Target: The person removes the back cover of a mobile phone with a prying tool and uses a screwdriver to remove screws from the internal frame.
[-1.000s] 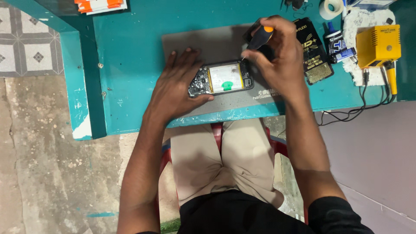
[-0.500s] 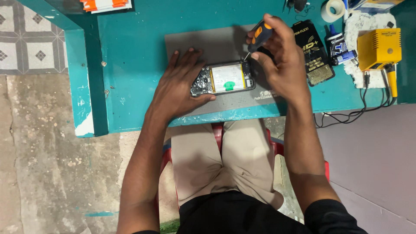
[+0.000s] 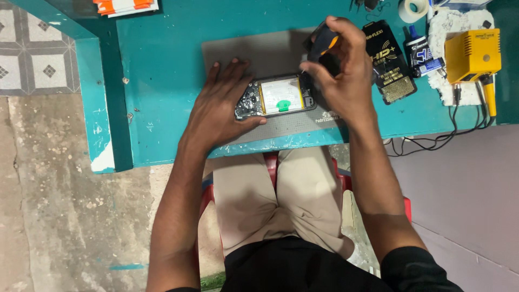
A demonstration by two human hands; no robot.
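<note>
Closest to the camera: beige trousers on a red chair, tucked up to the edge of a teal table. Concrete floor off to the left, patterned tiles further up.

On the table, a grey mat with an opened phone lying flat on it, back cover off, white battery and green tab showing, circuit board at its left end. Left hand pressed flat over that left end, fingers spread onto the mat, thumb along the near edge. Pinning rather than gripping.

Right hand just right of the phone, fingers curled tight around a screwdriver with a black and orange handle, tip pointing down toward the phone's upper right corner. Can't tell whether the tip actually touches, too small and shadowed.

Further right: a black flat packet next to the mat, a small blue bottle, a white cloth, and a yellow box with cables trailing off the table edge. At the far edge, a tape roll and an orange and white stack at top left.
</note>
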